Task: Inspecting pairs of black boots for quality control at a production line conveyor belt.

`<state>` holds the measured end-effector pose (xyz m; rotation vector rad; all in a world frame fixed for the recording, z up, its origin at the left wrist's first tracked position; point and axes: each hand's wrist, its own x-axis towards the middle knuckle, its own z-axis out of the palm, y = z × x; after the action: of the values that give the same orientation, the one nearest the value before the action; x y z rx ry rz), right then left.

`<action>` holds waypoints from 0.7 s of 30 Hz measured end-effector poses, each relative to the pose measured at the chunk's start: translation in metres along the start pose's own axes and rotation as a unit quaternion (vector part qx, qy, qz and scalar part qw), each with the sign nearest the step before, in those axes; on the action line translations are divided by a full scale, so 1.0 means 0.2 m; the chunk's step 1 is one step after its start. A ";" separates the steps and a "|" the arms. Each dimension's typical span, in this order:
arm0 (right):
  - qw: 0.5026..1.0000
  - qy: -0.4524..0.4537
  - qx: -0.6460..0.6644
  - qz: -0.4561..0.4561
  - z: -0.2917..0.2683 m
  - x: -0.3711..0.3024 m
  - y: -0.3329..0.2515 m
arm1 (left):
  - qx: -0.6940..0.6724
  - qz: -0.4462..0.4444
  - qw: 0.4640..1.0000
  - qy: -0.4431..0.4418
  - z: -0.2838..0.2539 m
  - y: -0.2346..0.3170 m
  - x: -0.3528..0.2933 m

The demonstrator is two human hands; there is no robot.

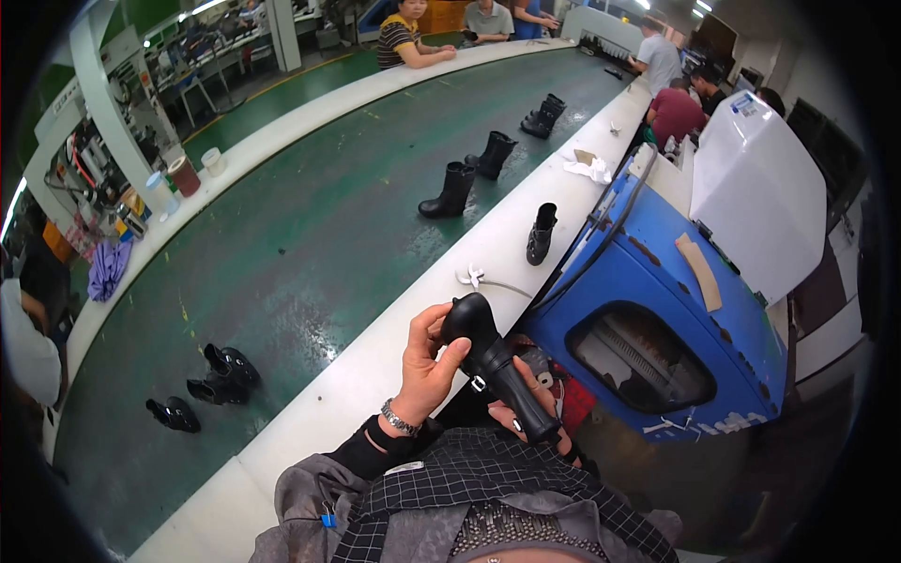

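A black ankle boot (488, 349) with strap and buckle details is tilted between my hands, just above the white ledge (371, 399). My left hand (422, 371) closes round its toe end, thumb and fingertips on the upper. Around the shaft wraps my right hand (539, 383), partly hidden behind the boot. Beyond them, another small black boot (541, 235) stands on the ledge. Nearer, a white pronged fitting (472, 276) with a grey cable lies there.
A green conveyor belt (310, 272) carries several black boots (449, 192) and low shoes (173, 414). At right stands a blue machine (657, 319) with a dark window and raised white cover (760, 178). Co-workers (418, 38) sit along the far edge; a purple cloth (110, 269) lies left.
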<state>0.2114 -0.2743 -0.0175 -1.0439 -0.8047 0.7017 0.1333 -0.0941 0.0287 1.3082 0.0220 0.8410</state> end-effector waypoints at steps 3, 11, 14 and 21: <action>0.990 -0.009 -0.137 0.014 -0.05 -0.09 -0.09 | -0.015 -0.029 0.999 -0.016 0.03 0.00 -0.01; 0.948 0.050 0.229 0.215 0.02 -0.31 -0.32 | 0.021 -0.133 0.982 -0.130 0.28 -0.09 -0.15; 0.925 0.114 0.240 0.271 0.07 -0.41 -0.36 | 0.028 -0.160 0.969 -0.189 0.40 -0.13 -0.23; 0.945 0.216 0.168 0.179 0.08 -0.65 -0.38 | 0.013 -0.151 0.931 -0.332 0.53 -0.15 -0.30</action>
<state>0.1385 -0.3992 0.0262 -0.9892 -0.1046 0.8425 0.1556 -0.2161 0.0100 1.5113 -0.2947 0.1100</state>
